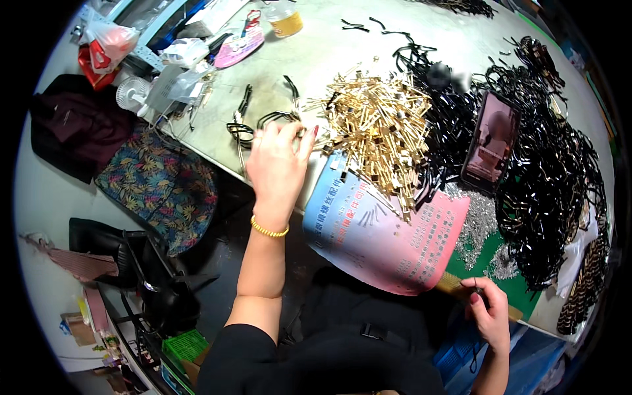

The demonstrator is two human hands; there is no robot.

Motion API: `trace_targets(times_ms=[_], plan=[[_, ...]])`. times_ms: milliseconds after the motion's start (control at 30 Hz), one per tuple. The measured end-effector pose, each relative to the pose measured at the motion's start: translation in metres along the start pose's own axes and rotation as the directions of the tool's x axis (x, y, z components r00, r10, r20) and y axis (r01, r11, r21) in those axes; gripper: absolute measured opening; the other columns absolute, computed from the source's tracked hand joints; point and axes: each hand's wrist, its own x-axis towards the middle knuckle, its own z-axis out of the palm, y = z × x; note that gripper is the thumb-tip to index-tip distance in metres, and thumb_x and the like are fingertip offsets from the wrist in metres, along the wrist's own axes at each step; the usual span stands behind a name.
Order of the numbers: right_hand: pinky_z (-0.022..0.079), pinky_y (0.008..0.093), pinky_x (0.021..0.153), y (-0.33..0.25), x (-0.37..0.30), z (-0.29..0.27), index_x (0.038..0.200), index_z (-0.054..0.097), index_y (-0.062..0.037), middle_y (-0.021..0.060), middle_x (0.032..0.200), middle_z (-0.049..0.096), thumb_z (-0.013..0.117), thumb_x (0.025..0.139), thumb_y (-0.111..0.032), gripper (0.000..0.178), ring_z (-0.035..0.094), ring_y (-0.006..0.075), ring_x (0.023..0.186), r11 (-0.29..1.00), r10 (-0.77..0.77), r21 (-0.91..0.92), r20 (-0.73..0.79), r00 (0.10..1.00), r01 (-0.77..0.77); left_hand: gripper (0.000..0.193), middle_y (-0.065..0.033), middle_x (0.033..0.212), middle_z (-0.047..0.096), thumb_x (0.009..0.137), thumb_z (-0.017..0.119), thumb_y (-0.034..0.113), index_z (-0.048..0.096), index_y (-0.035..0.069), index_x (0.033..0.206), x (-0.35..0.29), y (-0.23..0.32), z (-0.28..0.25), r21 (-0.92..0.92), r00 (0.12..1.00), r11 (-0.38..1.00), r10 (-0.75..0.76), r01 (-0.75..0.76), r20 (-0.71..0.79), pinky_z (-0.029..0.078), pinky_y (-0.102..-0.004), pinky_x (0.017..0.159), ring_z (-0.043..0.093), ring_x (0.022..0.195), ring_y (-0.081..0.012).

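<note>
My left hand reaches out over the table edge, fingers curled on a black headband beside other black headbands. A gold bracelet circles that wrist. Just right of it lies a big heap of gold metal clips. My right hand is low at the near table edge, pinching a thin black piece between its fingers. Between the hands lies a blue-and-pink printed paper fan with a few small parts on it.
A phone with a lit screen leans among a large mass of black bands. Small silver parts lie on a green mat. A small white fan, bags, a yellow jar sit far left. A floral cushion lies below.
</note>
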Motion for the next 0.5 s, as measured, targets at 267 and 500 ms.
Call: trace_targets(times_ms=[267,500], plan=[[0.044,0.0221,0.052,0.008,0.006,-0.004,0.118,0.064,0.0032,0.0069,0.091,0.073,0.060,0.103,-0.023,0.031,0.055,0.0062,0.057,0.981,-0.063,0.191,0.107,0.992,0.042,0.057,-0.0129,0.116,0.065,0.098,0.057,0.058,0.062,0.006,0.119,0.039,-0.086,0.032,0.320,0.961,0.918,0.269,-0.234,-0.070,0.026,-0.0669,0.115,0.060,0.116,-0.0318],[0.043,0.0221,0.066,0.010,0.005,-0.006,0.120,0.064,-0.0012,-0.0014,0.085,0.058,0.072,0.091,-0.002,0.030,0.051,0.0047,0.074,0.968,-0.138,0.211,-0.002,0.990,0.135,0.025,-0.0149,0.088,0.061,0.091,0.077,0.016,0.060,0.003,0.105,-0.031,0.041,0.008,-0.265,0.943,0.954,0.211,-0.141,0.258,0.049,-0.0396,0.075,0.060,0.078,-0.0312]])
